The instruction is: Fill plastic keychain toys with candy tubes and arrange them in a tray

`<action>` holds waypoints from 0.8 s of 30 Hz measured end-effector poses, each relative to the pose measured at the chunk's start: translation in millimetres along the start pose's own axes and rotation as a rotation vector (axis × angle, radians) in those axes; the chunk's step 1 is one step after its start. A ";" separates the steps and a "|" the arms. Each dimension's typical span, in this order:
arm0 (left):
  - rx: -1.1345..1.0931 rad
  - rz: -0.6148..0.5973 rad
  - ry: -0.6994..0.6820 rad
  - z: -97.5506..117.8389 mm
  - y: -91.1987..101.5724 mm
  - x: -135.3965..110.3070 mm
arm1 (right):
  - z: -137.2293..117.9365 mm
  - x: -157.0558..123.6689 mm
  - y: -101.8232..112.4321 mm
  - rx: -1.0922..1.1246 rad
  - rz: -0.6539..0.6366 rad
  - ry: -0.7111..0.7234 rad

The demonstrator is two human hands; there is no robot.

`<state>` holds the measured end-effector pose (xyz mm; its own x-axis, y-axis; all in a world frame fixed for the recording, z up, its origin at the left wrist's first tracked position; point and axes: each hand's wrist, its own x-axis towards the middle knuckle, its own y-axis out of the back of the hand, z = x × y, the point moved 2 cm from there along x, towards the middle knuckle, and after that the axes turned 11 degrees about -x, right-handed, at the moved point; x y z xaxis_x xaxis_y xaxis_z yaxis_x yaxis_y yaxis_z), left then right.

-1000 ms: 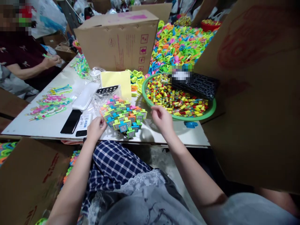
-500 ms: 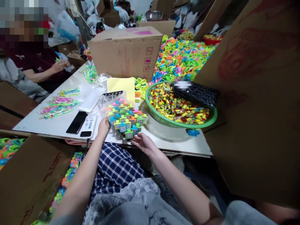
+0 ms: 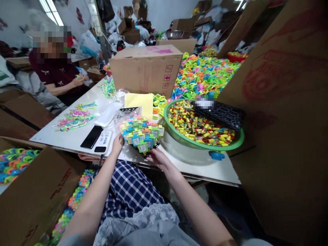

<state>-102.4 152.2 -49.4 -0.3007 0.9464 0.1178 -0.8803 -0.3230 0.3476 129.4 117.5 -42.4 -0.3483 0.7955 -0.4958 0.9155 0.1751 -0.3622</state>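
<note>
A black tray [image 3: 156,145] is tilted up over the near part of the table, packed with square toy pieces [image 3: 142,134] in green, blue, orange, yellow and pink frames with grey patterned faces. My left hand [image 3: 118,146] grips its left side, with the fingers partly hidden behind the pieces. At the near right corner, my right hand [image 3: 158,158] has its fingers under the tray and is closed on its edge. Just beyond the tray lie a clear plastic bag [image 3: 122,117] and a yellow sheet [image 3: 139,102].
A green basket [image 3: 176,136] of small yellow-and-red capsules stands to the right, with another black tray [image 3: 220,112] on it. Phones [image 3: 91,137] lie at left. A cardboard box [image 3: 140,73] stands behind. A person [image 3: 61,75] sits across at far left.
My right hand has moved under the tray's near corner and closed on it. The tray has tilted, its pieces facing me more. The view has swung upward.
</note>
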 end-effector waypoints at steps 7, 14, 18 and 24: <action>-0.148 0.128 0.054 -8.0 4.5 -0.7 | 11.8 -6.6 19.8 0.033 0.004 0.041; -0.325 0.279 0.149 -12.9 1.4 3.7 | 16.5 -13.9 42.1 -0.020 0.042 0.007; -0.417 0.291 0.195 -11.0 -7.3 4.7 | 17.8 -10.9 44.5 -0.009 0.051 0.000; -0.455 0.273 0.224 -5.7 -13.5 10.5 | 11.6 -10.9 41.6 -0.062 0.063 0.061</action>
<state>-95.8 166.5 -58.1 -0.5663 0.8212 -0.0700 -0.8139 -0.5706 -0.1092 169.0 109.3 -61.2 -0.2790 0.8394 -0.4665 0.9464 0.1580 -0.2816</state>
